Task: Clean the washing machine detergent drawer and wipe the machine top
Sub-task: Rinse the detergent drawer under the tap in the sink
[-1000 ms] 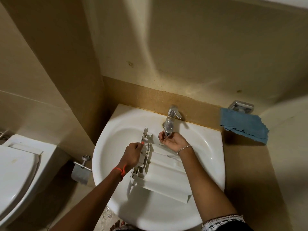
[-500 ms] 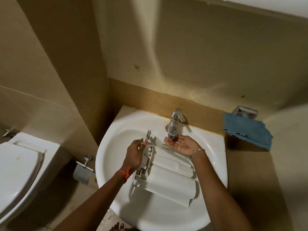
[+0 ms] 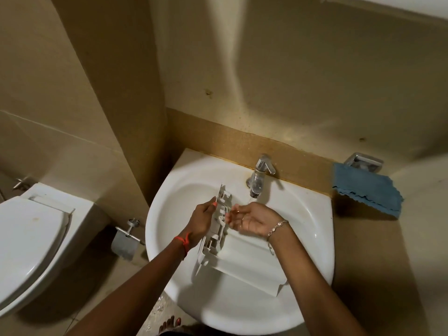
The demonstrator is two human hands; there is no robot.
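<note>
The white detergent drawer point(image 3: 244, 260) lies tilted in the white sink point(image 3: 312, 238), its ribbed back end pointing up toward the tap. My left hand point(image 3: 202, 221) grips the drawer's left edge near that end. My right hand point(image 3: 252, 219) is cupped palm up just under the chrome tap point(image 3: 260, 174), beside the drawer, holding nothing; a thin stream of water falls toward it.
A blue cloth point(image 3: 368, 190) hangs from a chrome holder point(image 3: 363, 162) on the wall at the right. A white toilet point(image 3: 31, 241) stands at the left, with a toilet-paper holder point(image 3: 127, 235) between it and the sink. My toes point(image 3: 169, 323) show below the sink.
My right hand came off the tap spout and turned palm up under it, moving toward the drawer. The left hand kept its hold on the drawer. The view drifted slightly.
</note>
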